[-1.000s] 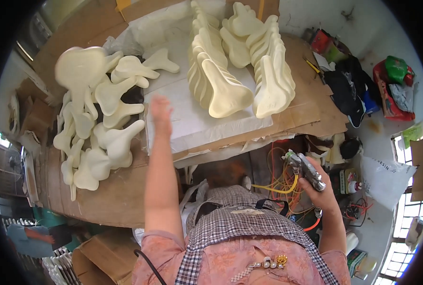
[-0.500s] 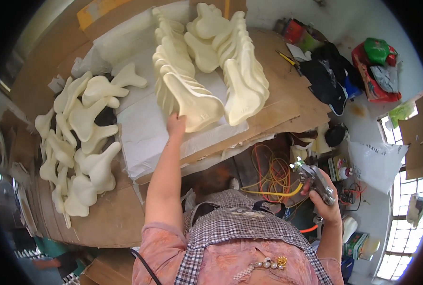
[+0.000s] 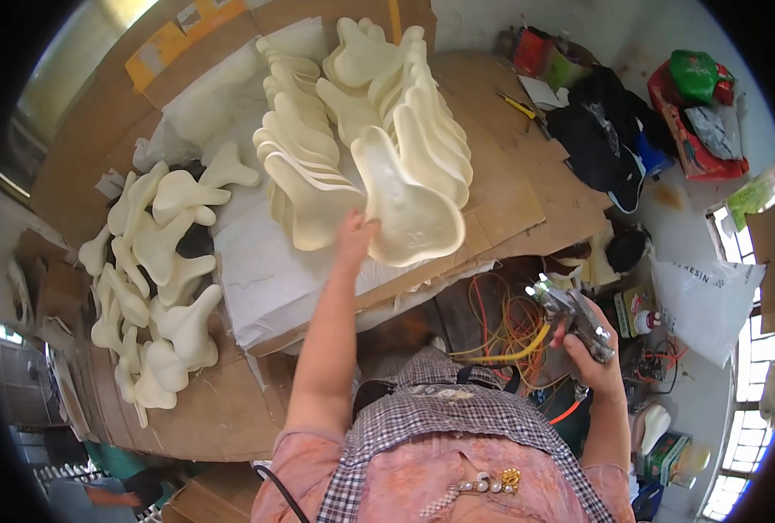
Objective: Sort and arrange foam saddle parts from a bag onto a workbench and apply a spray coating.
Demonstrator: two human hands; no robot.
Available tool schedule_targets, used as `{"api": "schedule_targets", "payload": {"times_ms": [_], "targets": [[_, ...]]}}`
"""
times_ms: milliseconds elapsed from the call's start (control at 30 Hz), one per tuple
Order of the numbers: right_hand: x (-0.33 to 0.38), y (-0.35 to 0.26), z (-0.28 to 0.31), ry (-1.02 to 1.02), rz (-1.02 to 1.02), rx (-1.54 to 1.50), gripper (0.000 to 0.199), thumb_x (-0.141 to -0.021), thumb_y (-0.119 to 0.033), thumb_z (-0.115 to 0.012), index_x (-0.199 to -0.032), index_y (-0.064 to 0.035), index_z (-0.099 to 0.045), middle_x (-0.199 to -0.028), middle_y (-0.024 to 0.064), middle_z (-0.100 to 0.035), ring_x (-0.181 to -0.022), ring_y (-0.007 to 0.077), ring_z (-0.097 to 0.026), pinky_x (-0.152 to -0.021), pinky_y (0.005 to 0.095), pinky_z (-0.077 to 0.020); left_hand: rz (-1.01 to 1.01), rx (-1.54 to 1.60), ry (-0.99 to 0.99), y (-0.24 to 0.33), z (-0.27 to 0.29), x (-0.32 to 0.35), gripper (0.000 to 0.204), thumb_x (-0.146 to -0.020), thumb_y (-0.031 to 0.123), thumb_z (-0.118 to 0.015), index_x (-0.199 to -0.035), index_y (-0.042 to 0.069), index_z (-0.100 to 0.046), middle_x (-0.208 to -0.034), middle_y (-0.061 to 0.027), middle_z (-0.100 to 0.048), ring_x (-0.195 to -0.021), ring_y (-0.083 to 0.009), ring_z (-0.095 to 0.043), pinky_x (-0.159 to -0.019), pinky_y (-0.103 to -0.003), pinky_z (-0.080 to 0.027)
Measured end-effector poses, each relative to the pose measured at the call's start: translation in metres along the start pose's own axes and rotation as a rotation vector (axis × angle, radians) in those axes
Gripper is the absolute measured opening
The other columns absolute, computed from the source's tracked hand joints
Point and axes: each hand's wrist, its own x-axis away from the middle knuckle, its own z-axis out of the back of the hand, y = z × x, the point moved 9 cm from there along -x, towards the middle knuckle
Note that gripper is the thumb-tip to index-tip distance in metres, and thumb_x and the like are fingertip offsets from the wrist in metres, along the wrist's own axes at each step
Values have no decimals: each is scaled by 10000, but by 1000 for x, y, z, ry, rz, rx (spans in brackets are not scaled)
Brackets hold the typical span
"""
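My left hand (image 3: 355,237) grips the edge of a cream foam bicycle saddle pad (image 3: 412,213), held up with its hollow side toward me. Behind it, two leaning rows of like saddle pads (image 3: 304,205) stand on white sheeting (image 3: 257,288), with a few more between them at the back. My right hand (image 3: 598,357) is closed round the handle of a metal spray gun (image 3: 566,309). A yellow hose (image 3: 531,350) and an orange hose (image 3: 566,414) run from the gun.
Many loose saddle pads lie heaped on the cardboard-covered table (image 3: 213,427) at left. Tangled hoses (image 3: 514,314) hang below the table's near edge. Dark clothing (image 3: 609,131) and a yellow cutter (image 3: 518,105) lie at right, near a white plastic bag (image 3: 705,305). Another person's arm (image 3: 113,499) shows at lower left.
My left hand has moved right and drawn one saddle pad away from the front of the left row. The spray gun stays in my right hand, nearly unmoved.
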Motion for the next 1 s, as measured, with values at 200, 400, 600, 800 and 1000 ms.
{"api": "schedule_targets", "payload": {"times_ms": [200, 400, 600, 800, 1000], "targets": [[-9, -16, 10, -53, 70, -65, 640, -807, -225, -690, -1296, 43, -375, -907, 97, -590, -809, 165, -587, -736, 298, -476, 205, 2, -212, -17, -39, 3, 272, -776, 192, -660, -943, -23, -663, -818, -45, -627, -763, -128, -574, -678, -290, -447], [-37, 1, 2, -156, 82, -108, 640, -799, -220, -688, -1306, 20, -379, -934, 114, -593, -825, 182, -582, -728, 296, -470, 218, 67, -53, 58, 43, 30, 212, -783, 212, -634, -833, 8, -656, -686, -53, -606, -660, -154, -567, -628, -308, -455], [-65, 28, -66, -429, -11, 170, 562, -776, -60, -661, -1282, 5, -424, -907, 74, -606, -772, 106, -565, -692, 249, -464, 36, 828, 529, 48, 229, 17, 437, -925, 341, -489, -1267, 74, -435, -1172, -67, -539, -1056, -191, -512, -926, -362, -397], [-75, -37, -93, -274, 234, -39, 534, -787, -32, -640, -1270, 34, -423, -897, 86, -604, -756, 132, -578, -671, 268, -479, 40, -82, 289, -68, 129, -25, 517, -770, 285, -664, -1214, 55, -534, -1096, -129, -597, -992, -236, -565, -817, -344, -447], [-73, -9, -98, -352, 135, 91, 547, -800, -32, -624, -1298, 12, -402, -889, 79, -599, -785, 126, -575, -702, 252, -467, 124, -435, 29, -3, 106, -45, 339, -802, 224, -644, -1065, 12, -622, -933, -106, -653, -816, -201, -626, -762, -317, -486]]}}
